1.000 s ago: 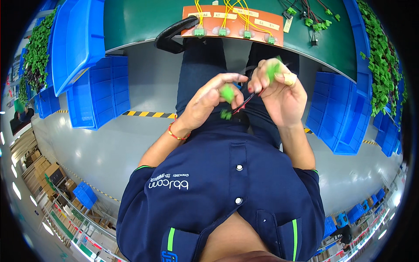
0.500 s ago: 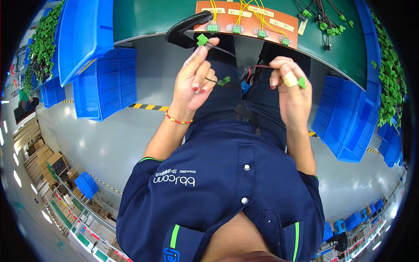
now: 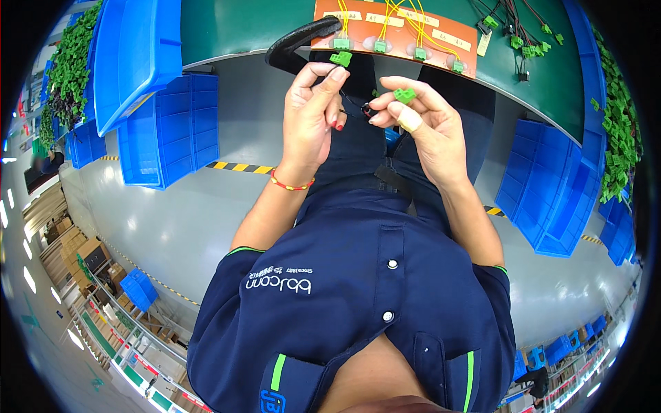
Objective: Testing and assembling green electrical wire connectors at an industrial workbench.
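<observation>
My left hand is closed, pinching a small green terminal connector between thumb and forefinger. Close beside it, my right hand, with a pale wrap on its thumb, grips a second green connector by the fingertips. Dark wire runs between the two hands, partly hidden by the fingers. Just beyond them, an orange-brown board carries a row of green sockets with yellow wires and paper labels. The left connector appears in front of the board's leftmost socket; whether they touch, I cannot tell.
A black curved bar juts from the green table at left. Loose wired connectors lie at the table's right. Blue bins stand on the left, more bins on the right. Piles of green connectors fill the outer trays.
My hands have come closer together; the right has moved left and its connector has turned up at the fingertips. The left hand has shifted slightly right, its connector nearer the board.
</observation>
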Motion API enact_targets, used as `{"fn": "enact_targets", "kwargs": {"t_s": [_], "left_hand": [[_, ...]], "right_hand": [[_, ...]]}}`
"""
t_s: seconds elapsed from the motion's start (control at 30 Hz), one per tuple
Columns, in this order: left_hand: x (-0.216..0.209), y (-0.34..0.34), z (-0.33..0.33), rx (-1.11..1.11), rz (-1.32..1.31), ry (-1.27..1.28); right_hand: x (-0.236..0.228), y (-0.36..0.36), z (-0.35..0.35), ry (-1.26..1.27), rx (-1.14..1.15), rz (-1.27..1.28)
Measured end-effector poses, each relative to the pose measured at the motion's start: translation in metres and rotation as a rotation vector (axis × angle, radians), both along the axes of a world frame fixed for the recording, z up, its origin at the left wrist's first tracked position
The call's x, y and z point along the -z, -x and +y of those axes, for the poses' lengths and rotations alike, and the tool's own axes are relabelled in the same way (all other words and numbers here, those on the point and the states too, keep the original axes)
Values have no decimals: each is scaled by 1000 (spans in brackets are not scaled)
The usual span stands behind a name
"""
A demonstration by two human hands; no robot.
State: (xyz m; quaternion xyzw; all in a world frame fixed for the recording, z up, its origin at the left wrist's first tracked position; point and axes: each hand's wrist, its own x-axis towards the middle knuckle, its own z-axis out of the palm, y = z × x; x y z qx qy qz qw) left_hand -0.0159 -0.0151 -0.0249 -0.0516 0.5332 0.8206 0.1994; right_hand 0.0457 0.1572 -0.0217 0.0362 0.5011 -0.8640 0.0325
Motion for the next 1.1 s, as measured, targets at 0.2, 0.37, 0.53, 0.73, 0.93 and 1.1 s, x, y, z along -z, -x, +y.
{"fn": "enact_targets", "kwargs": {"t_s": [0.2, 0.37, 0.53, 0.73, 0.93, 1.1], "left_hand": [[6, -3, 9, -139, 245, 180], [9, -1, 10, -169, 274, 184], [10, 2, 20, -207, 301, 160], [11, 10, 9, -87, 192, 92], [20, 7, -19, 174, 336, 369], [34, -6, -23, 368, 136, 433]], "right_hand": [[5, 17, -8, 40, -1, -87], [8, 28, -15, -5, 3, -67], [7, 35, -18, -16, -7, -63], [12, 33, -26, -51, 80, -30], [16, 29, -36, -76, 187, -3], [20, 33, -38, 32, 206, 12]]}}
